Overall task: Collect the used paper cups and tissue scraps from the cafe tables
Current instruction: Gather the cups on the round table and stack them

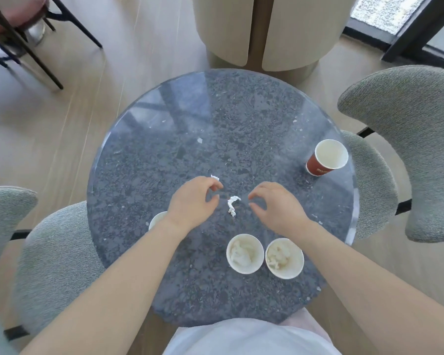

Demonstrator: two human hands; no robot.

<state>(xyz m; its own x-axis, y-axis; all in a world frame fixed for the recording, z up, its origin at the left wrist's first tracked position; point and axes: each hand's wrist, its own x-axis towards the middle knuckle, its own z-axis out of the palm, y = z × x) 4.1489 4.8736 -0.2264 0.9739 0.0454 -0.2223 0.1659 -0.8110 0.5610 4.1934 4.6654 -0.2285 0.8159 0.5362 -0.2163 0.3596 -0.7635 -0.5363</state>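
Observation:
A twisted white tissue scrap (233, 205) lies on the round dark stone table (241, 119) between my hands. My left hand (192, 201) hovers just left of it, fingers loosely curled and holding nothing. A smaller scrap (215, 177) sits right beyond its fingertips. To the right of the twisted scrap, my right hand (277, 206) is also loosely curled and empty. Two paper cups (244, 253) (284, 258) with crumpled tissue inside stand near the front edge. Another cup (157, 219) is partly hidden under my left wrist. A red cup (327, 157) stands upright at the right edge.
Tiny tissue bits (200, 140) (163, 121) lie toward the far side of the table. Grey upholstered chairs stand at the left (49, 257) and right (408, 139). A beige pillar base (264, 32) is behind the table, and a black-legged chair (18, 29) is at the far left.

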